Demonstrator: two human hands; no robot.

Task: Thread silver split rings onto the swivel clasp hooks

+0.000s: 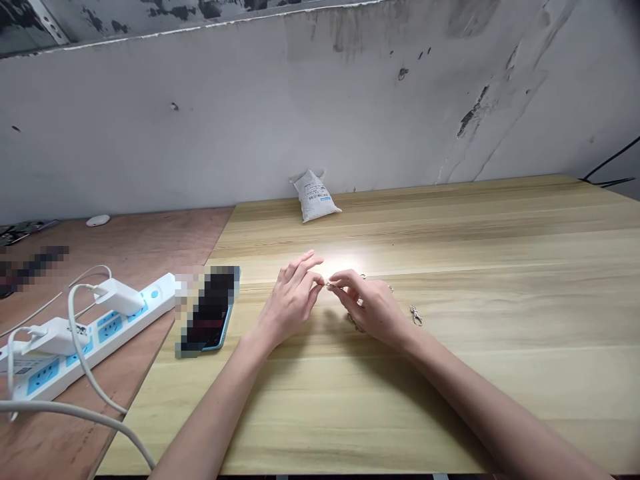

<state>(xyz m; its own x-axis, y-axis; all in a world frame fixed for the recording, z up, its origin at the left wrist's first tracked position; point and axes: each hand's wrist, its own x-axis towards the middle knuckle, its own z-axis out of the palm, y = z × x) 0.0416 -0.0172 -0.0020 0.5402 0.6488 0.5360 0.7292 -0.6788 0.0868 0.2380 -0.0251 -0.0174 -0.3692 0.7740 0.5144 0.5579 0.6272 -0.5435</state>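
Observation:
My left hand (290,299) and my right hand (369,305) meet over the light wooden table (450,280), fingertips pinched together on a small metal clasp (329,285). The left hand's upper fingers are stretched out while thumb and a finger pinch the piece. My right hand curls around the same small piece, with more metal bits partly hidden under it. A loose metal lobster clasp (416,315) lies on the table just right of my right hand. Another tiny metal piece (390,288) lies behind the hand.
A phone (210,310) lies left of my hands at the table's edge. A white power strip (85,333) with chargers and cables sits on the brown board at left. A small white sack (314,195) leans by the wall.

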